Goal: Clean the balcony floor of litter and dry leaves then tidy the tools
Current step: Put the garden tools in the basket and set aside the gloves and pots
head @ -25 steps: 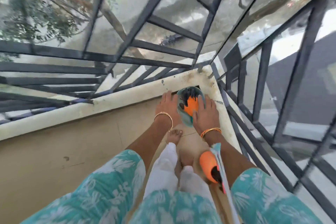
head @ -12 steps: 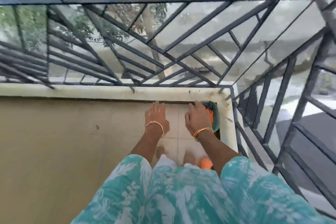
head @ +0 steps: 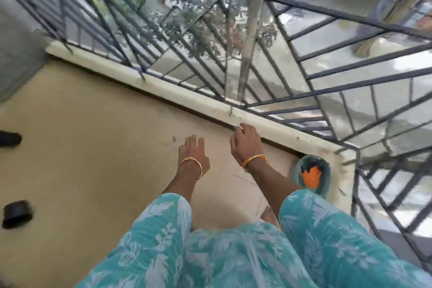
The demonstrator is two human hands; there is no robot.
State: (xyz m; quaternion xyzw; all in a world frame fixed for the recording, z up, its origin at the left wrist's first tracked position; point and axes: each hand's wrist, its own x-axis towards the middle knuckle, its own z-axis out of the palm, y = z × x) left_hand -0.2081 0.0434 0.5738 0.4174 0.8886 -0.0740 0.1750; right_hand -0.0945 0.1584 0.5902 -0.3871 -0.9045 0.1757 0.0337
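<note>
Head view: teal dustpan (head: 312, 174) in corner holds orange and dark litter; left hand (head: 193, 151) and right hand (head: 246, 144) fingers spread, empty.

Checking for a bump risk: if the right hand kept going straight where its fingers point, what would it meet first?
Most likely the pale ledge under the railing: the right hand points up at it, fingertips already at or near its inner edge, though depth is unclear.
</note>
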